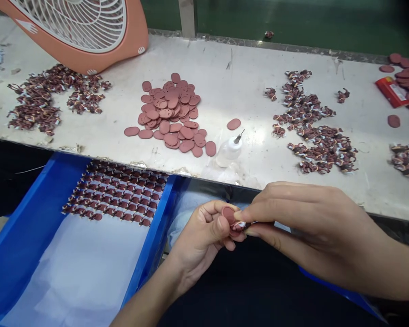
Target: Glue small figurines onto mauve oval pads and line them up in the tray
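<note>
Pinched between thumb and curled fingers of the left hand (204, 231) is a brown oval disc (229, 213), held flat side up just below the edge of the workbench (252, 91). Meeting it from the right, the right hand (303, 218) closes thumb and forefinger on a small dark figure piece (243, 225), pressed against the disc's lower edge; most of that piece is covered by the fingertips, so its shape cannot be made out. Directly above the grip, on the bench, a clear squeeze bottle (229, 151) with a needle tip lies tilted. Up and to the left of the grip lies a heap of oval discs (172, 113), with one stray just beside the bottle. Up and to the right spreads a loose scatter of small figure pieces (313, 131); a second scatter (47, 97) lies far to the upper left, beneath an orange fan (88, 27) cut off by the frame's top. Left of the grip, a blue tray (23, 218) lined with white paper holds rows of assembled pieces (117, 193). At the far upper right, more discs and a red packet (391, 91) are partly cropped.
</note>
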The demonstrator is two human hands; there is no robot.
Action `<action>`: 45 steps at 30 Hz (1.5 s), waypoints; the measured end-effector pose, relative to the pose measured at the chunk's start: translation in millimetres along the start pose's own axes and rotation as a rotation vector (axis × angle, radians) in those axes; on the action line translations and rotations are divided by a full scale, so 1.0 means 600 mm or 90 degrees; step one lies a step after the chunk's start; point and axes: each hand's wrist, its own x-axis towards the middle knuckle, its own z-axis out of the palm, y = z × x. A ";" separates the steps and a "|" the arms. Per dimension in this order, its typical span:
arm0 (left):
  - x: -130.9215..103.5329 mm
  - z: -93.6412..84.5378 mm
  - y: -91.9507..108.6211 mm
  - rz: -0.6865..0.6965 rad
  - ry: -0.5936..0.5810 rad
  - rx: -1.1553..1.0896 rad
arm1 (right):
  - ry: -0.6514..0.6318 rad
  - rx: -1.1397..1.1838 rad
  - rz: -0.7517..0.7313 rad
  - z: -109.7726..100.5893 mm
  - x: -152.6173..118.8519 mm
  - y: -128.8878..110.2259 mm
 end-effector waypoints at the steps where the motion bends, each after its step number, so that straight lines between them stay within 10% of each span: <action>1: -0.001 0.000 -0.001 -0.002 -0.005 -0.002 | -0.002 -0.003 -0.004 0.000 -0.002 -0.001; 45: 0.000 -0.019 0.008 0.028 -0.032 -0.025 | -0.042 0.064 -0.024 -0.001 0.037 0.004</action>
